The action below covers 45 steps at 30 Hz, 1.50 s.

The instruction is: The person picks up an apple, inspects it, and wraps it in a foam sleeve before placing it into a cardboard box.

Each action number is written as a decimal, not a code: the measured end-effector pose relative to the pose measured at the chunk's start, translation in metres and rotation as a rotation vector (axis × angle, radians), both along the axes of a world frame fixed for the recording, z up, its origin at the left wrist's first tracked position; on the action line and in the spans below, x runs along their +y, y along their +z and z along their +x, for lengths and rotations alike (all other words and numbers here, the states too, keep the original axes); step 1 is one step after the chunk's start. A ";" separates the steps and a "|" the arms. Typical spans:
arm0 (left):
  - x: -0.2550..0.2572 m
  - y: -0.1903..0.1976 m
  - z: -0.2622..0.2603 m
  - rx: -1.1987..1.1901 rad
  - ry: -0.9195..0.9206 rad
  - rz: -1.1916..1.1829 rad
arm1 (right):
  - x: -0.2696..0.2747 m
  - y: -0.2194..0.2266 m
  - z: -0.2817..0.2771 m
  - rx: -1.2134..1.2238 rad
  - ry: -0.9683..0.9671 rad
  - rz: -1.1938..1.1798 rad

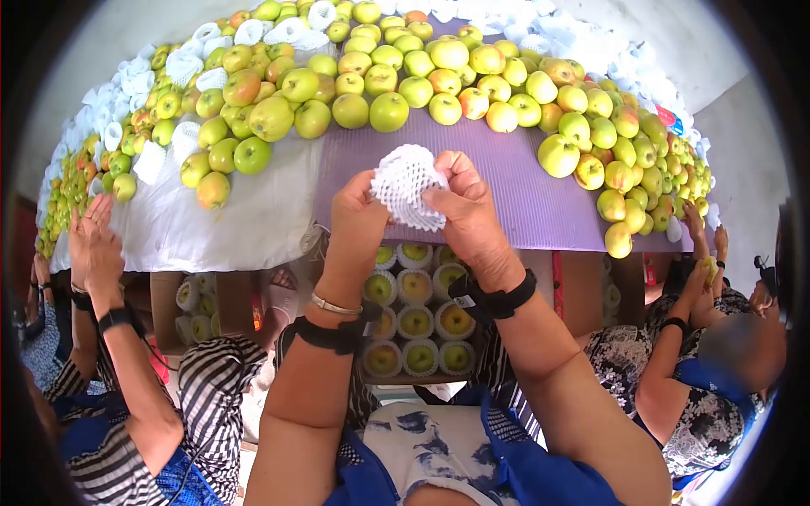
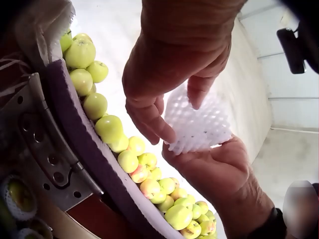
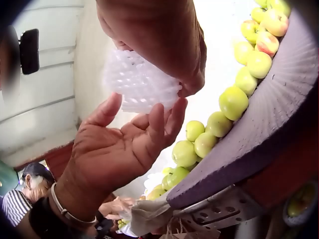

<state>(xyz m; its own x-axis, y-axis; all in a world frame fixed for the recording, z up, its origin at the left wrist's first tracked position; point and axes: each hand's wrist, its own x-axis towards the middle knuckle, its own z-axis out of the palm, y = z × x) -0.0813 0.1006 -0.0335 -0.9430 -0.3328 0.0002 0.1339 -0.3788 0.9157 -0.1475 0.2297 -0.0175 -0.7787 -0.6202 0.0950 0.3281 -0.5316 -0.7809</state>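
Observation:
A white foam net sleeve [image 1: 409, 187] is held between both hands above the table's front edge; no apple shows through it. The left hand [image 1: 358, 218] pinches the sleeve's left side, and the right hand [image 1: 469, 207] grips its right side with thumb and fingers. In the left wrist view, the left hand [image 2: 179, 69] comes from above and the right hand [image 2: 219, 169] from below, with the sleeve [image 2: 194, 124] between. From the right wrist, the left palm [image 3: 117, 154] faces up under the sleeve [image 3: 142, 84], while the right hand [image 3: 169, 50] partly hides it.
Loose green and reddish apples [image 1: 389, 112] lie heaped across the table, with more foam sleeves [image 1: 603, 42] behind. Below the purple padded edge [image 1: 422, 228] sits a box of apples in sleeves [image 1: 418, 321]. Other people's arms [image 1: 105, 261] are at both sides.

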 end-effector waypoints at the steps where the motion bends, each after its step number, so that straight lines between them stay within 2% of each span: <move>1: 0.002 0.000 -0.001 -0.012 0.008 0.063 | 0.001 -0.002 0.001 0.012 -0.012 0.015; 4: 0.002 0.002 -0.004 -0.003 0.001 0.262 | 0.000 0.003 0.001 0.038 -0.143 0.074; 7: -0.004 -0.005 -0.007 0.113 -0.109 0.503 | 0.010 -0.004 -0.010 0.056 -0.064 0.028; 9: -0.009 -0.004 -0.008 0.215 -0.244 0.685 | 0.018 -0.007 -0.015 -0.074 0.020 0.015; 12: -0.003 0.010 -0.012 0.144 -0.167 0.854 | 0.019 -0.010 -0.018 -0.286 0.085 -0.103; 15: -0.002 0.005 -0.013 0.089 -0.252 0.947 | 0.019 -0.012 -0.019 -0.422 0.105 -0.174; 18: -0.003 -0.006 -0.013 0.006 -0.232 0.753 | 0.020 -0.013 -0.022 -0.407 0.120 -0.256; 19: -0.003 -0.007 -0.012 -0.065 -0.170 0.561 | 0.021 -0.013 -0.023 -0.382 0.128 -0.293; 21: -0.002 -0.003 -0.008 -0.197 -0.046 0.172 | 0.018 -0.010 -0.023 -0.394 -0.040 -0.205; 22: 0.004 0.000 -0.008 -0.002 0.003 0.055 | 0.017 -0.008 -0.022 -0.401 -0.123 -0.160; 25: 0.012 0.016 -0.008 0.166 -0.007 -0.144 | 0.015 -0.002 -0.023 -0.434 -0.152 -0.114; 28: 0.015 0.014 -0.009 0.277 -0.049 -0.026 | 0.010 -0.013 -0.020 -0.322 -0.111 -0.045; 31: 0.003 0.014 -0.007 0.125 0.079 -0.031 | 0.011 -0.011 -0.014 -0.277 -0.086 0.225; 32: 0.003 0.016 -0.008 0.148 0.128 0.082 | 0.010 -0.011 -0.014 -0.123 -0.190 0.349; 34: 0.000 0.017 -0.008 0.171 0.128 0.104 | 0.011 -0.010 -0.016 0.194 -0.395 0.591; 37: -0.002 0.017 -0.006 0.166 0.098 0.085 | 0.015 0.005 -0.011 0.713 -0.431 0.521; 40: 0.001 0.019 -0.008 0.178 0.047 0.181 | 0.008 0.008 0.004 0.803 -0.198 0.719; 45: 0.011 0.034 -0.008 0.234 0.003 0.316 | -0.004 -0.002 0.012 0.492 0.051 0.705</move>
<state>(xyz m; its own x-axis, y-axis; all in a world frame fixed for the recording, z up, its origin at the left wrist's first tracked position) -0.0893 0.1112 0.0004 -0.9284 -0.3541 0.1123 0.3272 -0.6364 0.6985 -0.1352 0.2256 -0.0190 -0.7197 -0.6943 -0.0060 -0.1242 0.1372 -0.9827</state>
